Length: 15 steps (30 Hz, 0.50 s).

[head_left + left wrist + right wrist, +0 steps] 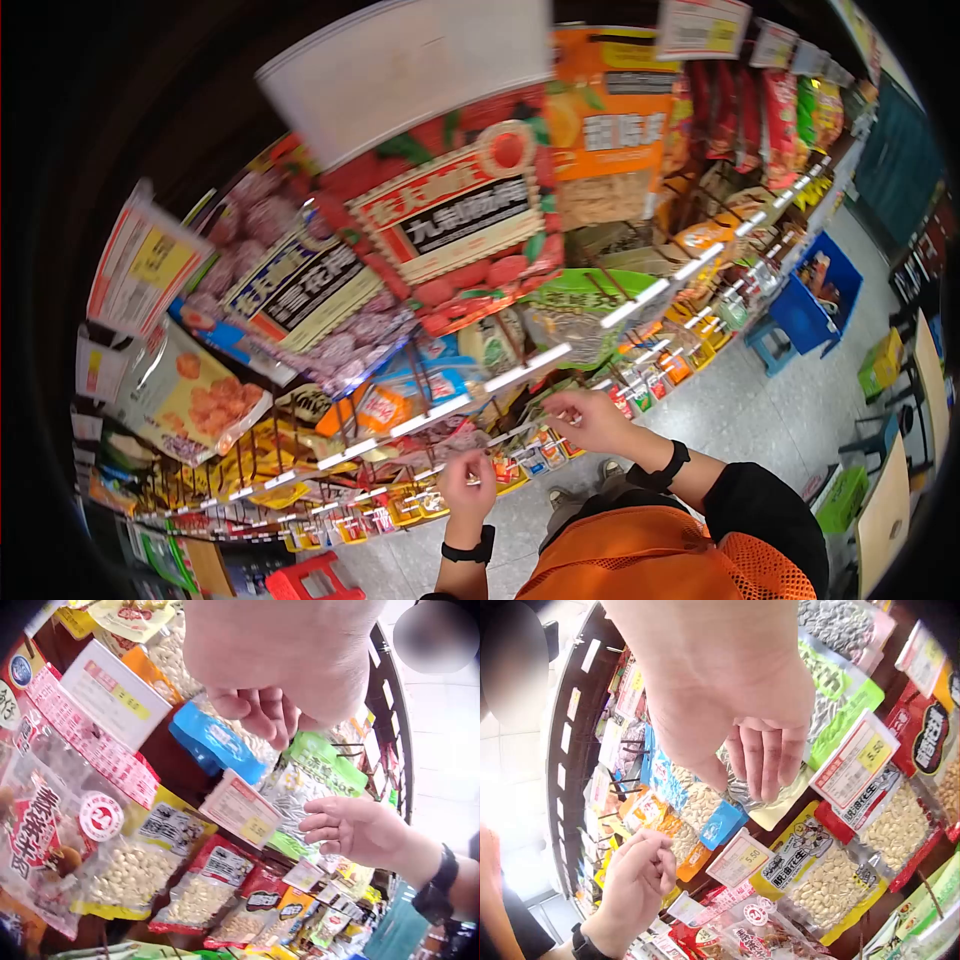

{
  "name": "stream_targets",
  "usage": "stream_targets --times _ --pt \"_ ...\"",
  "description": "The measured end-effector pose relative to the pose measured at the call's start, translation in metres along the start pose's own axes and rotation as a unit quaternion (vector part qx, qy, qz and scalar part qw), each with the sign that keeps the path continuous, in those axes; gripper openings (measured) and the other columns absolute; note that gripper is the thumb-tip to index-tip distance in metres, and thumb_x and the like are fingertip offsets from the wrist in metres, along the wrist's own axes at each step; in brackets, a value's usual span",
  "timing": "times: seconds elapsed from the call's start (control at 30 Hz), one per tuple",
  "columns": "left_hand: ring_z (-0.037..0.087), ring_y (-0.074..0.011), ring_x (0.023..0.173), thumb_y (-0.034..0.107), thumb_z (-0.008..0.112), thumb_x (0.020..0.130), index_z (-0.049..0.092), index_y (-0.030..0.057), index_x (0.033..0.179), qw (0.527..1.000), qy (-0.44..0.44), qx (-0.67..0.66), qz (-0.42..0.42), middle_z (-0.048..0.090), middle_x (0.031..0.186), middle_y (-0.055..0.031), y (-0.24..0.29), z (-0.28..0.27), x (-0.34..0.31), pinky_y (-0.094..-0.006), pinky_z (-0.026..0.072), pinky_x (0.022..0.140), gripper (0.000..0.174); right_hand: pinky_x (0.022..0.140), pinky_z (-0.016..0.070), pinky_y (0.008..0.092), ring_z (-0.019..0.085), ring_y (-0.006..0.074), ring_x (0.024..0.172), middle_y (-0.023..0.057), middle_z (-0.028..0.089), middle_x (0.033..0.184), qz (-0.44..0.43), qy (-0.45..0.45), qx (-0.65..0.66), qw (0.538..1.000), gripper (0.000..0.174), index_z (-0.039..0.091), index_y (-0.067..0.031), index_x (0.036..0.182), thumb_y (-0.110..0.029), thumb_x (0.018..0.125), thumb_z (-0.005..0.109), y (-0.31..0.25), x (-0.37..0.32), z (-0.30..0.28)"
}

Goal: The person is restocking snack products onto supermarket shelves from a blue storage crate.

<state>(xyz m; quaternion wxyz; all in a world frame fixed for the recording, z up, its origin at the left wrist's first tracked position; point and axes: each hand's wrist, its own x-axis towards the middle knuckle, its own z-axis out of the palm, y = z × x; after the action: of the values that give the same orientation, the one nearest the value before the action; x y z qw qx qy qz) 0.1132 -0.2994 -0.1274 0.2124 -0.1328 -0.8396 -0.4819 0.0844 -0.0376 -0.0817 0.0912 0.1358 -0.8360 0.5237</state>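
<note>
My left hand [467, 487] hangs low in front of the snack rack, its fingers loosely curled around nothing. To its right and slightly higher is my right hand [592, 422], fingers relaxed and bent, holding nothing. In the left wrist view, the left hand [274, 675] overlaps a blue-topped snack bag [217, 742], and the right hand [349, 829] overlaps a green-and-clear bag [307, 776]. The right wrist view has the right hand [731, 727] over hanging bags, near a blue bag of pale seeds or nuts [686, 795], with the left hand [634, 881] lower left.
Large hanging bags, one red [455, 215] and one orange [610, 130], fill the upper rack, with price tags [150, 262] sticking out on hooks. Small packets line the shelf below. A blue bin [820, 295] stands at right, a red stool [313, 578] at lower left.
</note>
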Motion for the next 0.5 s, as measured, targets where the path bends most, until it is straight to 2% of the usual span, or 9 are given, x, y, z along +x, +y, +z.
stream_targets --times 0.03,0.1,0.17,0.2,0.27,0.37,0.4,0.43,0.5 --pt "0.062 -0.0168 0.064 0.000 0.070 0.082 0.065 0.0000 0.099 1.000 -0.007 -0.009 0.006 0.065 0.078 -0.0092 0.009 0.009 0.001 -0.0272 0.0494 0.060 0.018 0.074 0.0570 0.0367 0.073 0.0263 0.084 0.0141 0.073 0.094 0.015 -0.040 0.013 0.999 0.026 0.069 -0.0018 0.106 -0.018 0.086 0.074 0.005 -0.009 -0.009" --pt "0.060 -0.0163 0.053 -0.001 0.072 0.080 0.067 0.0015 0.091 0.988 -0.135 -0.050 0.051 0.066 0.071 -0.0085 0.031 0.029 0.003 -0.0267 0.0472 0.051 0.012 0.071 0.0563 0.0375 0.072 0.0264 0.081 0.0126 0.073 0.092 0.014 -0.050 -0.003 0.999 0.026 0.070 -0.0048 0.105 -0.022 0.086 0.074 0.020 -0.025 -0.027" --pt "0.064 -0.0175 0.058 0.003 0.074 0.080 0.068 0.0037 0.093 0.980 -0.183 -0.058 0.045 0.069 0.077 -0.0085 0.050 0.053 -0.001 -0.0283 0.0493 0.052 0.014 0.070 0.0557 0.0391 0.071 0.0285 0.081 0.0116 0.073 0.091 -0.005 -0.109 -0.063 0.992 0.026 0.070 -0.0071 0.104 -0.027 0.087 0.073 0.028 -0.043 -0.048" --pt "0.064 -0.0178 0.059 0.006 0.074 0.081 0.068 0.0056 0.094 0.970 -0.230 -0.052 0.051 0.069 0.077 -0.0072 0.062 0.067 -0.003 -0.0288 0.0499 0.053 0.014 0.069 0.0555 0.0402 0.070 0.0297 0.080 0.0109 0.073 0.094 -0.044 -0.097 -0.087 0.990 0.025 0.070 -0.0080 0.104 -0.027 0.087 0.072 0.031 -0.051 -0.059" --pt "0.065 -0.0183 0.059 0.016 0.074 0.084 0.069 0.0110 0.097 0.951 -0.302 -0.038 0.057 0.069 0.077 -0.0035 0.083 0.097 -0.011 -0.0304 0.0510 0.054 0.016 0.069 0.0559 0.0393 0.071 0.0293 0.080 0.0103 0.073 0.093 -0.027 -0.101 -0.115 0.988 0.022 0.071 -0.0084 0.102 -0.023 0.087 0.072 0.035 -0.073 -0.092" --pt "0.064 -0.0185 0.059 0.019 0.072 0.085 0.068 0.0124 0.099 0.932 -0.351 -0.028 0.083 0.068 0.076 -0.0026 0.124 0.148 -0.026 -0.0314 0.0504 0.054 0.017 0.068 0.0560 0.0388 0.071 0.0296 0.080 0.0095 0.072 0.091 -0.020 -0.072 -0.120 0.990 0.017 0.072 -0.0096 0.099 -0.019 0.085 0.073 0.052 -0.119 -0.147" --pt "0.066 -0.0219 0.064 0.023 0.071 0.087 0.067 0.0112 0.101 0.916 -0.397 -0.015 0.058 0.068 0.077 -0.0033 0.137 0.167 -0.032 -0.0349 0.0511 0.057 0.018 0.069 0.0552 0.0409 0.070 0.0308 0.080 0.0103 0.072 0.090 -0.006 -0.057 -0.165 0.985 0.018 0.070 -0.0085 0.099 -0.020 0.085 0.072 0.067 -0.141 -0.168" --pt "0.066 -0.0219 0.064 0.023 0.071 0.087 0.067 0.0112 0.101 0.914 -0.400 -0.012 0.061 0.068 0.077 -0.0033 0.151 0.186 -0.038 -0.0349 0.0511 0.057 0.018 0.070 0.0544 0.0429 0.069 0.0320 0.081 0.0111 0.071 0.088 0.008 -0.042 -0.211 0.977 0.018 0.069 -0.0075 0.098 -0.020 0.085 0.070 0.081 -0.165 -0.189" --pt "0.068 -0.0262 0.073 0.024 0.070 0.088 0.067 0.0097 0.102 0.875 -0.466 -0.011 0.126 0.069 0.081 -0.0052 0.184 0.233 -0.049 -0.0382 0.0520 0.062 0.020 0.070 0.0547 0.0424 0.069 0.0317 0.080 0.0114 0.071 0.088 0.043 -0.018 -0.221 0.974 0.017 0.069 -0.0073 0.097 -0.019 0.085 0.070 0.103 -0.218 -0.235"
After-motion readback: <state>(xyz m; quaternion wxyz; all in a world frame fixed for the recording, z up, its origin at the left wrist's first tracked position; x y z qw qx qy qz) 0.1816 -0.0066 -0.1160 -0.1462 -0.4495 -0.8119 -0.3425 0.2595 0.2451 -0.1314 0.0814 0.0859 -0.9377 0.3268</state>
